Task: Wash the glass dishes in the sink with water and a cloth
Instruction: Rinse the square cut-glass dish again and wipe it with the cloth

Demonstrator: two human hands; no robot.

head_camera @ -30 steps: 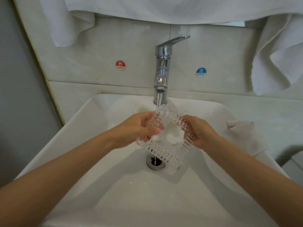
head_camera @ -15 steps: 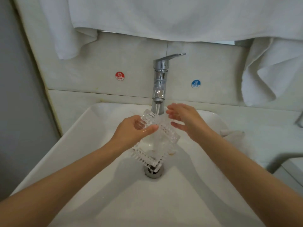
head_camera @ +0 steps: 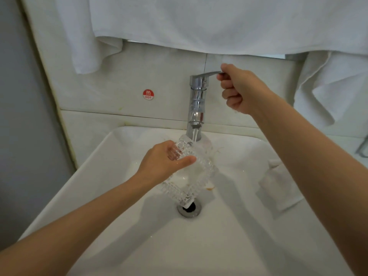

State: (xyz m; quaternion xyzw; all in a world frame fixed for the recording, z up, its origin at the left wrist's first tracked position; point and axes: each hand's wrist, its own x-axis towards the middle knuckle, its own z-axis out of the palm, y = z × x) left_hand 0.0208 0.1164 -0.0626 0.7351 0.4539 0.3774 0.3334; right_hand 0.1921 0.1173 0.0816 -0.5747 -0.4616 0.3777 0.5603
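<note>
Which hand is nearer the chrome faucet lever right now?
Right. The right hand grips the tip of the chrome faucet lever; the left hand is lower, holding the ribbed square glass dish under the spout.

Arms extended, hands apart.
Left hand (head_camera: 163, 163) grips glass dish (head_camera: 194, 179); right hand (head_camera: 242, 89), higher, fingers curled round tap lever (head_camera: 208, 75).

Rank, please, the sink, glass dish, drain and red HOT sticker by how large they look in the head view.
1. sink
2. glass dish
3. drain
4. HOT sticker (farther away; true size versus drain unsure)
</note>
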